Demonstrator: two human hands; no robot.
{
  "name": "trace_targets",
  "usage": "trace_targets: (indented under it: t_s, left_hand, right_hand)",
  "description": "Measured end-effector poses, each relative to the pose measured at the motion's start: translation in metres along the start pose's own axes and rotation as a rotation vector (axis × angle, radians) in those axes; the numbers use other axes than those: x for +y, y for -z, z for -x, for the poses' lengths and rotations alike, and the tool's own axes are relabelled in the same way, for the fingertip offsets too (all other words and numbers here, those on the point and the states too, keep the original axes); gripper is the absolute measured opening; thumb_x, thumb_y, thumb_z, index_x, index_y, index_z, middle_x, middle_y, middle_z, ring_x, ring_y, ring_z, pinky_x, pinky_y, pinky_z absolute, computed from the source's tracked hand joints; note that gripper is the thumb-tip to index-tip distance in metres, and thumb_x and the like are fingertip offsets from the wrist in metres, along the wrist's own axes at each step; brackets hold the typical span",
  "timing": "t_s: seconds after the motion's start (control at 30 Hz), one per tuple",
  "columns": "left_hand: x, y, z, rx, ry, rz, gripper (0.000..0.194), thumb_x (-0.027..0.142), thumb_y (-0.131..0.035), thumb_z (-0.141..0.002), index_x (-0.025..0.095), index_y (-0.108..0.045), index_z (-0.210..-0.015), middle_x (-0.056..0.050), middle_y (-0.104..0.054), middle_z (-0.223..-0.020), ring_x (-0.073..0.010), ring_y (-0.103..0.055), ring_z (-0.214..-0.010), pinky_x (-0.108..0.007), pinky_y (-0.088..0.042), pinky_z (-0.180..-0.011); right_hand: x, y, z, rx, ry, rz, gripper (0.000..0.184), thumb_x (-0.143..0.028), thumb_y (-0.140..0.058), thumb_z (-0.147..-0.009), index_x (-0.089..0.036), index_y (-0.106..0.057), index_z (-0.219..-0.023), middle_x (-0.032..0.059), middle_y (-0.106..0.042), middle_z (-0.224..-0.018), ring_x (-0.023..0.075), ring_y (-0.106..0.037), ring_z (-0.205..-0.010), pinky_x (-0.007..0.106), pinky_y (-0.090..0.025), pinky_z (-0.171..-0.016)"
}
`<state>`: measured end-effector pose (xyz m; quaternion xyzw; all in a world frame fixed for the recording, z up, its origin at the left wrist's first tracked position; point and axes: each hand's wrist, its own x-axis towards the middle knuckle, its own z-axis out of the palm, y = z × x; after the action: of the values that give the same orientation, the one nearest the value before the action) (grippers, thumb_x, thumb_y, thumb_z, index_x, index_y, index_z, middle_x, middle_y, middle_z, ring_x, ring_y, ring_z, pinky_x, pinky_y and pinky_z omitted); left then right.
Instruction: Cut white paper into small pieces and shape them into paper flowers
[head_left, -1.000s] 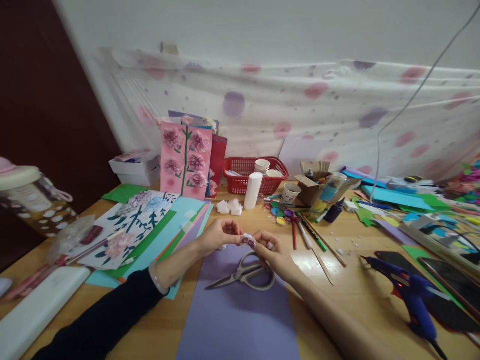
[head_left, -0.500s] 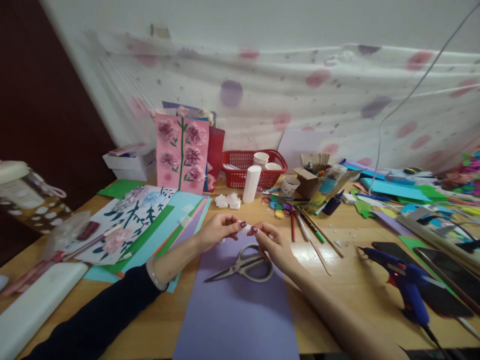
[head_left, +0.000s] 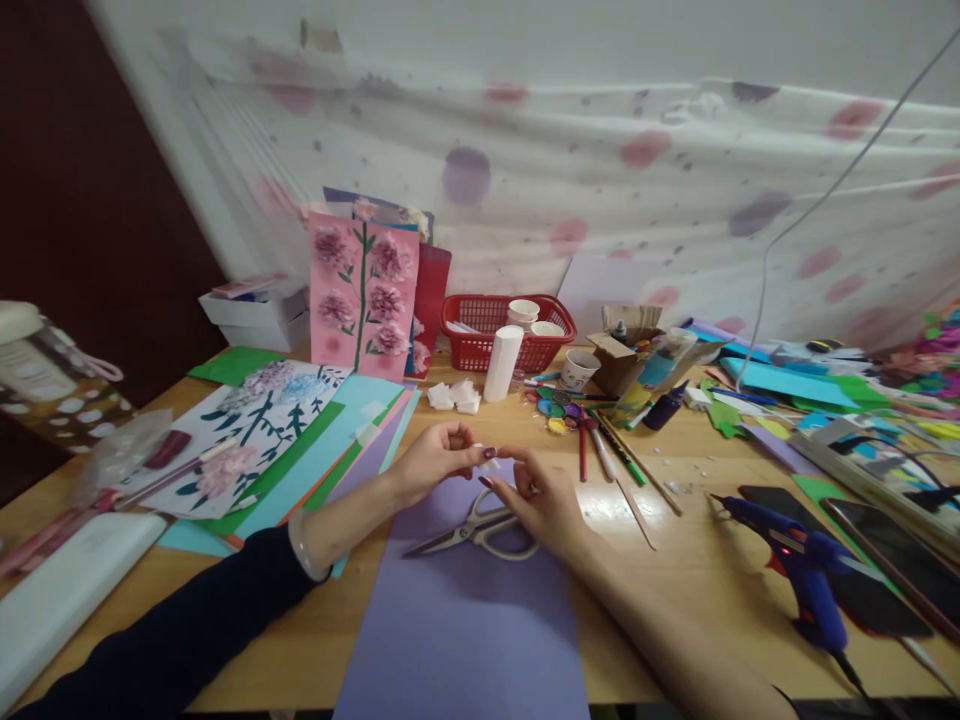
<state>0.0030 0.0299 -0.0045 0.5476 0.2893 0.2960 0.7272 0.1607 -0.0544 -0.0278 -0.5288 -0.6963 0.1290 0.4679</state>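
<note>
Over the purple sheet of paper (head_left: 465,630), my left hand (head_left: 431,465) pinches a small piece of white tissue paper (head_left: 491,464) between thumb and finger. My right hand (head_left: 546,500) is close beside it; its index fingertip reaches the piece, while the thumb stands apart below and the other fingers curl. Under my right hand lies a pair of grey-handled scissors (head_left: 480,530), blades pointing left, partly covered by that hand. Behind my hands sit a small pile of white tissue pieces (head_left: 455,396) and an upright white paper roll (head_left: 503,364).
A blue glue gun (head_left: 806,560) lies at the right by dark phones. Brushes and pencils (head_left: 619,450), a paper cup (head_left: 580,370) and a red basket (head_left: 480,350) stand beyond. Coloured sheets (head_left: 352,430) and a pink flower card (head_left: 364,300) are at the left.
My right thumb has come away from its index finger and dropped lower, opening that pinch. My left hand keeps its pinch on the white piece. The view has shifted slightly.
</note>
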Motion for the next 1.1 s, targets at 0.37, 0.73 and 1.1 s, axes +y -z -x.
trace_targets:
  t_s: [0.37, 0.73, 1.1]
  left_hand:
    - [0.0023, 0.0031, -0.0013, -0.078, 0.017, -0.012, 0.048, 0.041, -0.080, -0.055, 0.016, -0.045, -0.077, 0.006, -0.057, -0.057, -0.0066, -0.052, -0.049, -0.020, -0.039, -0.051]
    - [0.0023, 0.0061, -0.0024, -0.075, 0.052, 0.004, 0.053, 0.042, -0.079, -0.056, 0.016, -0.046, -0.087, 0.006, -0.058, -0.059, -0.0066, -0.053, -0.046, -0.019, -0.037, -0.048]
    - [0.0018, 0.0065, -0.0026, -0.089, 0.056, -0.004, 0.049, 0.040, -0.078, -0.059, 0.016, -0.047, -0.087, 0.007, -0.055, -0.059, -0.0058, -0.051, -0.047, -0.020, -0.039, -0.049]
  right_hand:
    - [-0.0059, -0.0015, 0.0007, 0.025, -0.082, -0.013, 0.026, -0.032, -0.043, -0.090, -0.016, -0.064, -0.090, -0.0029, -0.049, -0.053, 0.0098, -0.042, -0.047, 0.022, -0.032, -0.047]
    - [-0.0087, -0.0051, 0.0025, -0.011, -0.088, 0.021, 0.025, -0.035, -0.057, -0.083, -0.017, -0.063, -0.098, -0.0083, -0.034, -0.048, 0.0075, -0.033, -0.042, 0.020, -0.028, -0.045]
    - [-0.0080, -0.0066, 0.0033, 0.002, -0.125, -0.014, 0.024, -0.032, -0.047, -0.088, -0.016, -0.065, -0.091, -0.0058, -0.040, -0.047, 0.0080, -0.036, -0.042, 0.021, -0.027, -0.045]
